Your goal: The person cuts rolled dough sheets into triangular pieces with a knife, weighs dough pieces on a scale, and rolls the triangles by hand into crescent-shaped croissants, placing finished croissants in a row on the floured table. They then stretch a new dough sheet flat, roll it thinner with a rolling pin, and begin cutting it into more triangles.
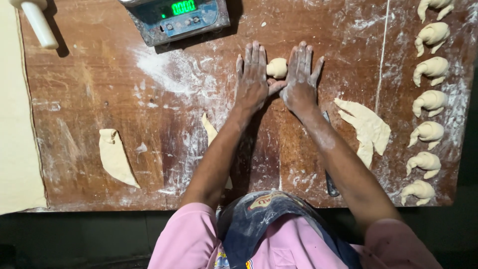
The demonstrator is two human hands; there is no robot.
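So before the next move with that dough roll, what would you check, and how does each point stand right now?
1. Roll between both hands: ok, it lies between the left hand and right hand.
2. Hands flat on the table: ok, fingers spread, palms down.
3. Flour on the board: ok, white dusting around the hands.
4. Next dough triangle within reach: ok, it lies apart on the person's left.
5. Room in the row of shaped rolls: cannot tell, the row runs to both frame edges.
6. Roll wound tight: cannot tell, too small.
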